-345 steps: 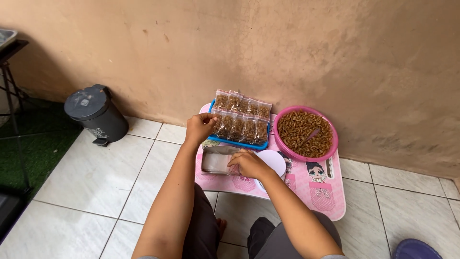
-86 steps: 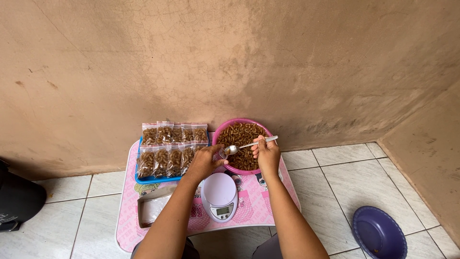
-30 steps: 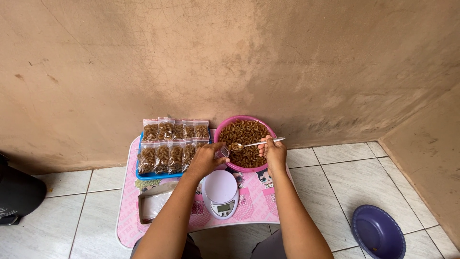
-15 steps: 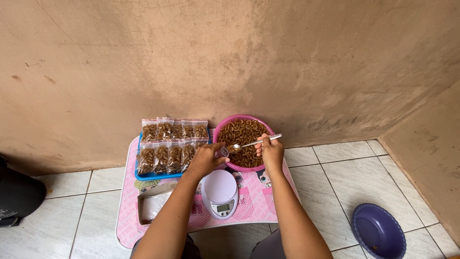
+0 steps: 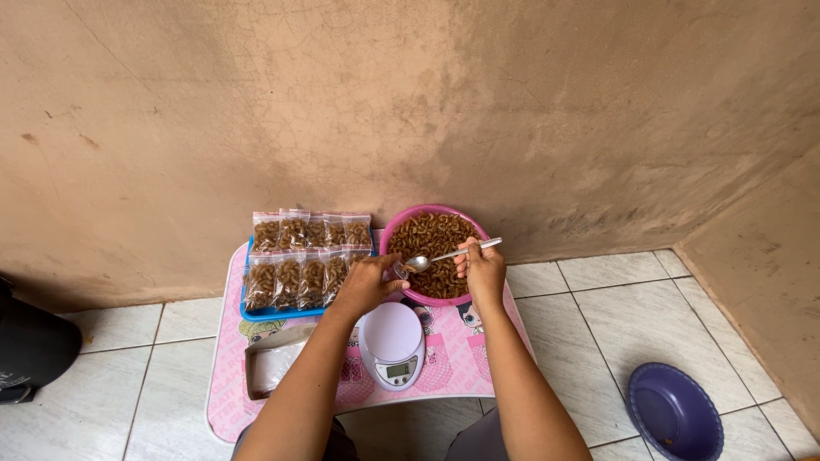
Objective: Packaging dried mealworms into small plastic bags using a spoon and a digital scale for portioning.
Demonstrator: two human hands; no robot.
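Note:
My right hand [image 5: 481, 271] grips a metal spoon [image 5: 444, 256] by its handle, the bowl of the spoon over the left side of a pink bowl [image 5: 472, 224] full of brown curled snacks. My left hand [image 5: 366, 283] holds a small clear plastic bag [image 5: 398, 271] right at the spoon's tip, by the pink bowl's left rim. Below both hands a white kitchen scale [image 5: 391, 346] stands on a small pink table [image 5: 478, 367].
A blue tray [image 5: 278, 315] with several filled snack bags [image 5: 301, 256] lies at the table's back left. A stack of empty bags [image 5: 272, 371] sits at the front left. A purple bowl [image 5: 675, 414] rests on the floor tiles at right, a dark bin [image 5: 32, 346] at far left.
The spoon has tipped slightly toward the small bag since half a second ago. Earlier, my left hand was at the filled bags and my right at the empty bag stack.

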